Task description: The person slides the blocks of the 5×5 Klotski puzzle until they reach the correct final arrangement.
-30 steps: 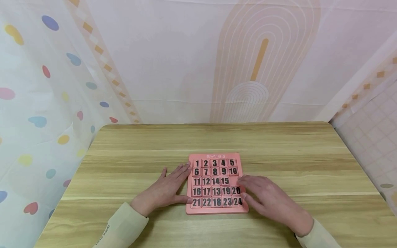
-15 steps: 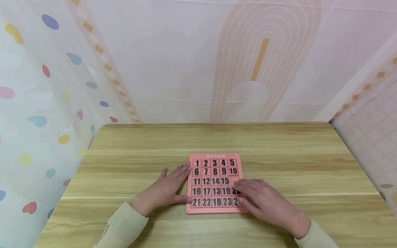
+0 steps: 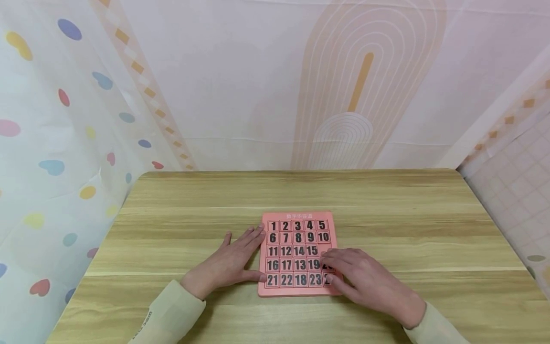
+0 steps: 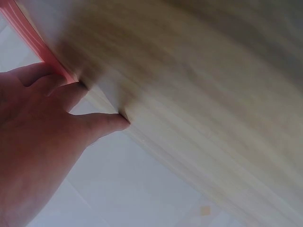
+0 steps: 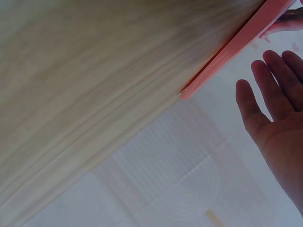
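A pink sliding number puzzle [image 3: 296, 292] lies flat on the wooden table in the head view; its side shows as a pink strip in both wrist views. Black-numbered tiles fill its grid, except for a bare slot at the right end of the third row, beside tile 15 [image 3: 312, 250]. My left hand [image 3: 232, 260] rests with spread fingers and thumb along the puzzle's left edge. Over the right edge reaches my right hand [image 3: 365, 279], its fingers loosely bent above the tile 20 [image 3: 328, 266], which they partly cover. The thumb covers part of tile 24.
Around the puzzle spreads the light wood-grain table [image 3: 206, 191]. A patterned cloth backdrop [image 3: 240, 95] hangs behind it and on both sides. Cream sleeves [image 3: 172, 310] cover the forearms.
My right hand has shifted left, from the puzzle's right rim onto the right column, covering parts of tiles 20 and 24. The left hand stays put, and no tile has visibly moved.
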`<control>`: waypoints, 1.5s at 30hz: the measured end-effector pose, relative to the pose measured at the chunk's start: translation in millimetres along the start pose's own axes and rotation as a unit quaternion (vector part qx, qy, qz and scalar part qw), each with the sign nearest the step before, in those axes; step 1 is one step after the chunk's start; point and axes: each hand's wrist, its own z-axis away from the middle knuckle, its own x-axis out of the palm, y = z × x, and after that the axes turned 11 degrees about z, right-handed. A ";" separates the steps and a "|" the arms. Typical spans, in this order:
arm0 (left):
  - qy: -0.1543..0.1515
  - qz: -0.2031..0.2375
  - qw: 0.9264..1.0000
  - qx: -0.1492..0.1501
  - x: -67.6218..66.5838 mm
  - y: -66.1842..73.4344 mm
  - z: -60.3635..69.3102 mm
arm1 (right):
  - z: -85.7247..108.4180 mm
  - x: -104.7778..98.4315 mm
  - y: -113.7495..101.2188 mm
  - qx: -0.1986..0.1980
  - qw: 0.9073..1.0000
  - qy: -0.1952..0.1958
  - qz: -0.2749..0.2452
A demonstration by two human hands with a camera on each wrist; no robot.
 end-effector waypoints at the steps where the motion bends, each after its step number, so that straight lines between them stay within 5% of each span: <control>1: 0.000 0.000 1.000 0.001 -0.1 0.1 0.1 | -0.1 0.1 -0.1 0.000 1.000 0.001 0.001; 45: -0.005 -0.006 1.000 -0.003 0.4 -0.1 -1.4 | 17.1 -1.5 11.2 -0.022 0.999 -0.024 -0.006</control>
